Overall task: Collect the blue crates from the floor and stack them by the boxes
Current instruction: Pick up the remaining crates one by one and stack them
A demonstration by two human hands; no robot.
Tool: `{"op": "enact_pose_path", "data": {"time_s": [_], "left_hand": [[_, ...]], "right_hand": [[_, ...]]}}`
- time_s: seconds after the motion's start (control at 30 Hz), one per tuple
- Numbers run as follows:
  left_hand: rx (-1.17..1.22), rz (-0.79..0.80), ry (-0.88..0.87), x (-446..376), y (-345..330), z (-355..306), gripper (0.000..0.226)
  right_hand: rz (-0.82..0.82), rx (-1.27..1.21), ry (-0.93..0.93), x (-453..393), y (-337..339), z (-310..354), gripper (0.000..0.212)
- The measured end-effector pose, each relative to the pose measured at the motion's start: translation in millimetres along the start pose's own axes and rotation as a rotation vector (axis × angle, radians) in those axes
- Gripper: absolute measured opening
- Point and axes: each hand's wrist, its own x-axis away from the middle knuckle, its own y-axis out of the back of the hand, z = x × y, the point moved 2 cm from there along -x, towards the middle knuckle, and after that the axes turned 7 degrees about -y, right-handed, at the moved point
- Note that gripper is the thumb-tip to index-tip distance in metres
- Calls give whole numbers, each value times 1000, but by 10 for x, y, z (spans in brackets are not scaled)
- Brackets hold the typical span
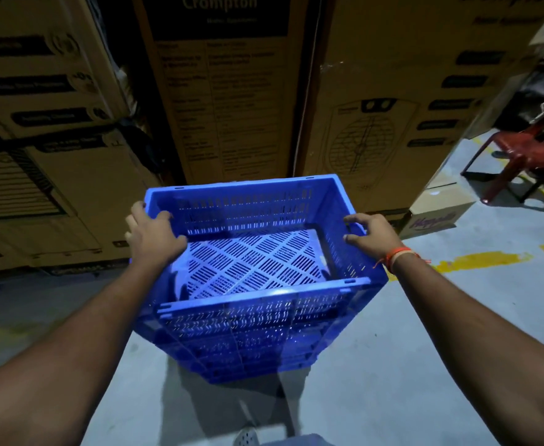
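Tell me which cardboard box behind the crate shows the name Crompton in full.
The middle tall box, directly behind the blue crate: its black top panel reads Crompton. The right box cuts the word off, and the left boxes show none.

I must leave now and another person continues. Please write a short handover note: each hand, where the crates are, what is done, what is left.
Left hand: holds the left rim of the top blue crate.
Right hand: holds its right rim.
Crates: the top crate sits on a blue stack standing on the floor, in front of the cardboard boxes.
Done: several crates stacked.
Left: let go. Other crates on the floor are not in view; check.
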Motion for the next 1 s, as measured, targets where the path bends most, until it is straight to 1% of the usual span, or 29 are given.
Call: {"op": "enact_pose_path", "data": {"time_s": [0.1, 0.23, 0.37, 0.57, 0.67, 0.73, 0.83, 0.9, 1.0], "left_hand": [[131, 1, -162, 36, -27, -505, 47], [317, 146, -398, 202, -181, -1323, 37], [468, 211, -673, 466, -315, -2205, 32], [641, 272, -1001, 1037, -352, -3597, 29], [716, 323, -1086, 1398, -444, -4269, 27], [734, 402, -1120, 1659, -585, -4681, 23], [685, 555, -1186, 2068, -912, -5208, 22], [647, 628, -1244, 2320, -1131, -5525, 22], [604, 735, -1285, 2656, -1408, -5921, 21]], "right_hand": [[-51, -92, 9, 203, 115, -85, 45], [-189, -105, -64, 618, 291, -396, 43], [-325, -213, -185, 1166, 494, -912, 38], [-434, -255, -428, 1902, 760, -1869, 32], [-466, -287, -543, 2198, 890, -2379, 31], [-492, -323, -604, 2390, 973, -2707, 30], [-529, -370, -679, 2658, 1067, -3213, 28], [-553, -406, -714, 2828, 1142, -3546, 28], [-568, -441, -757, 3056, 1245, -3977, 28]]}}
